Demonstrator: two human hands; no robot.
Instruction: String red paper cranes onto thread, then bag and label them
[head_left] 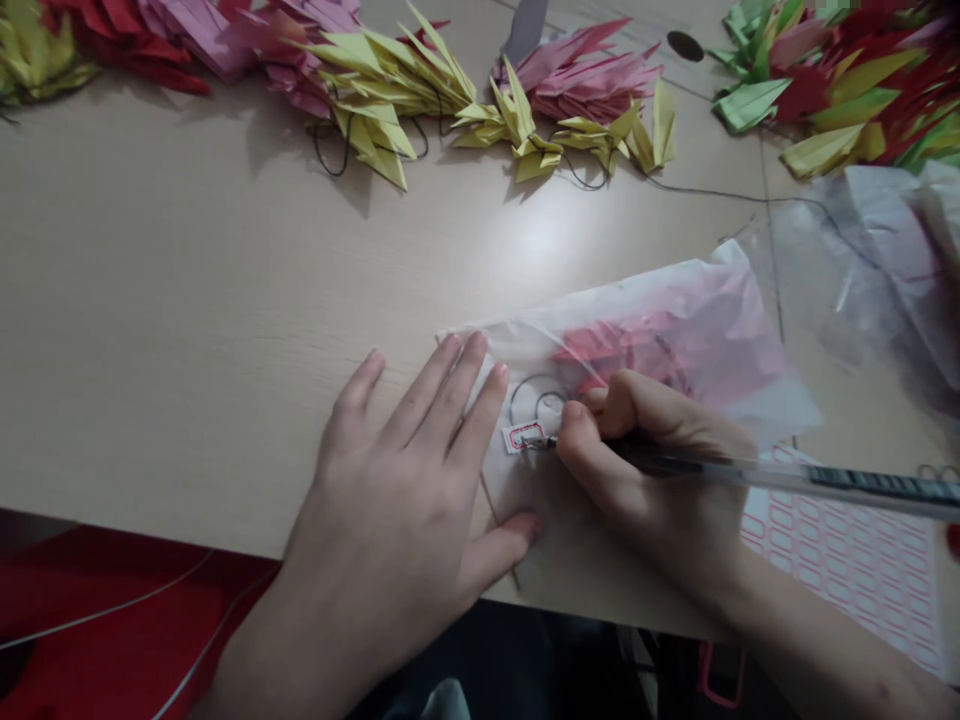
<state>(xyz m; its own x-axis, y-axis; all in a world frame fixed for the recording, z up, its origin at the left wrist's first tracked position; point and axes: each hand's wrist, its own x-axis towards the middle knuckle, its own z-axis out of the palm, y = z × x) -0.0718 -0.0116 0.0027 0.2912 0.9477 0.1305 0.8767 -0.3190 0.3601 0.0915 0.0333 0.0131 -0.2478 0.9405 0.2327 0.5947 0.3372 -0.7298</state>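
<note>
Your left hand (397, 500) lies spread on a plastic bag (637, 340) at the table's (187, 300) front edge. Your right hand (645, 480) pinches a pen (795, 472), its tip at a small label (523, 436) on the bag. A label sheet (840, 560) lies at the right corner; paper cranes (577, 80) on black cord (720, 192) line the far edge; a red surface (97, 610) shows below the front edge.

Pale wood-grain table (187, 300) with a bright light reflection (536, 235)
</note>
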